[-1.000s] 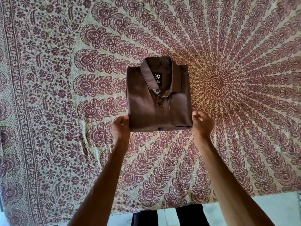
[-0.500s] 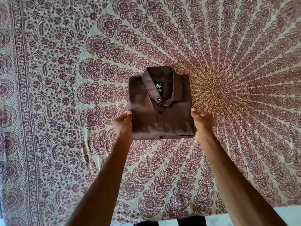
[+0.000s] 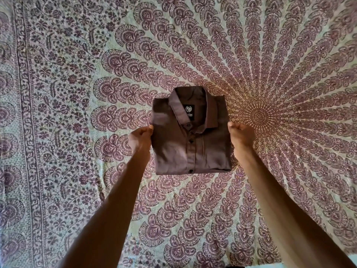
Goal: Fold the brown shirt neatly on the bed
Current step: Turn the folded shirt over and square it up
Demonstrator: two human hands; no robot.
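My left hand [image 3: 140,139] pinches the left edge of the shirt [image 3: 190,147]; my right hand [image 3: 241,135] grips its right edge, fingers curled. The shirt sits folded, buttoned front up, on the bedspread [image 3: 77,171], just left of the medallion [image 3: 259,116].

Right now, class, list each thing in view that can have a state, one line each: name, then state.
brown shirt: folded into a rectangle, front up, buttoned, collar at the far end.
left hand: fingers curled, gripping the shirt's left edge.
right hand: fingers curled, gripping the shirt's right edge.
bedspread: spread flat under the shirt.
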